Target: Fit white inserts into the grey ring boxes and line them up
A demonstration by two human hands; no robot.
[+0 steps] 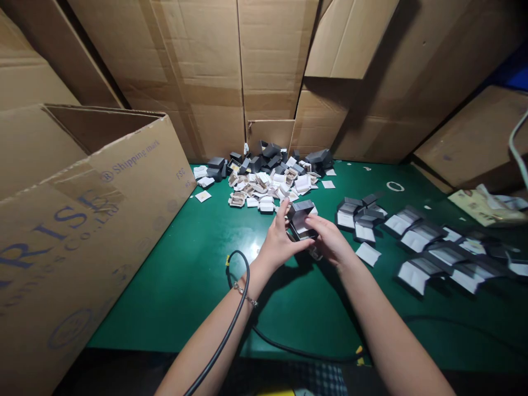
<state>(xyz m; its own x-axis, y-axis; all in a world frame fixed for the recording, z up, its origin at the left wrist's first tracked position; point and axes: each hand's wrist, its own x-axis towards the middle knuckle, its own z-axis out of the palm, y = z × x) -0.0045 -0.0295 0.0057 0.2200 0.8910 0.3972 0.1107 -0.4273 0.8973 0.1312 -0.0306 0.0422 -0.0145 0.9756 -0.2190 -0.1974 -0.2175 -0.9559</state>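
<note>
Over the middle of the green table (193, 286), my left hand (277, 242) and my right hand (330, 241) hold a small open dark grey box (301, 217) between them. Its lid is raised and a white insert shows inside. The left hand's fingers grip the box's left side. The right hand's fingers are curled over its right side and front. A thin bracelet sits on my left wrist.
A heap of small grey boxes and white inserts (266, 179) lies at the back of the table. Rows of open boxes (429, 247) lie to the right. A large cardboard carton (82, 220) stands at left. A black cable (239, 297) crosses the front.
</note>
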